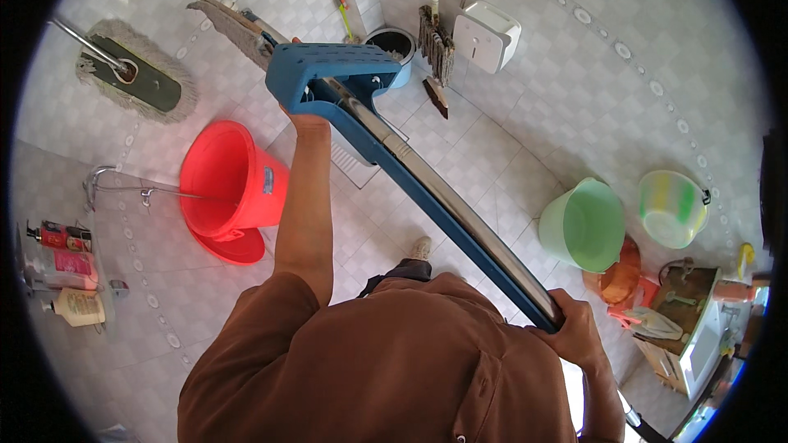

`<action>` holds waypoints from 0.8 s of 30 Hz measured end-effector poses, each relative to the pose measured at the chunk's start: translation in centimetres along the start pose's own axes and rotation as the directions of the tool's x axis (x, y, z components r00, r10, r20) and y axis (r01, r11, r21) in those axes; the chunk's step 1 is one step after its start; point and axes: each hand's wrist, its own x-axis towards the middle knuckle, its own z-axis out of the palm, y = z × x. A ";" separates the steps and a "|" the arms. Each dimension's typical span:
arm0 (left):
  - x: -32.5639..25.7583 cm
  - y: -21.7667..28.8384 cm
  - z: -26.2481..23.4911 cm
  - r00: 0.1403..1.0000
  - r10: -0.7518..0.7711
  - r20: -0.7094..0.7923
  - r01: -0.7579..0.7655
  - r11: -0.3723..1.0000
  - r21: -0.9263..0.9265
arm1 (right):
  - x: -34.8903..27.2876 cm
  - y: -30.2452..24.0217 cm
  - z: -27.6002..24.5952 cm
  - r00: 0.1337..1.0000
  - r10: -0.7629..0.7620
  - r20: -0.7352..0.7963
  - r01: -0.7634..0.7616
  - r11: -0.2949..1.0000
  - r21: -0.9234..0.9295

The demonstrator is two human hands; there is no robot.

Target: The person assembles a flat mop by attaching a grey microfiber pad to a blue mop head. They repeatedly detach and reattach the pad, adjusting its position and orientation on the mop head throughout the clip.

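Note:
Slanting across my front is a long flat mop with a metal pole (460,190) lying along a blue plastic channel (427,201). At its upper end sits a boxy blue plastic head (328,66), and beyond that shows a worn grey flat pad (234,29). My left hand (305,115) grips the mop at the blue head, which hides most of its fingers. Lower down, my right hand (572,330) is wrapped round the channel and pole. The pole's far end continues past my right forearm.
Left: a red bucket (275,189) and a fringed mop (139,82) against the wall; bottles (78,308) on a shelf. Far side: a dark-lined bin (402,53), a string mop (435,45), a white dispenser (486,37). Right: a green bucket (574,230), a pale basin (673,209), a cabinet (689,344).

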 end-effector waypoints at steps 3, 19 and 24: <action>0.0 -0.4 -1.4 0.967 -0.185 -0.177 0.119 0.936 -0.331 | 0.0 0.5 0.3 0.998 -0.041 -0.056 0.038 0.997 -0.063; 2.4 2.2 1.8 0.797 -0.310 -0.519 0.289 0.949 -0.123 | 0.0 0.5 -1.9 0.993 0.019 0.114 -0.018 1.000 -0.009; 2.0 2.4 2.5 0.821 -0.330 -0.466 0.317 0.942 -0.108 | 0.7 1.3 -1.7 0.981 0.069 0.181 -0.068 0.998 -0.010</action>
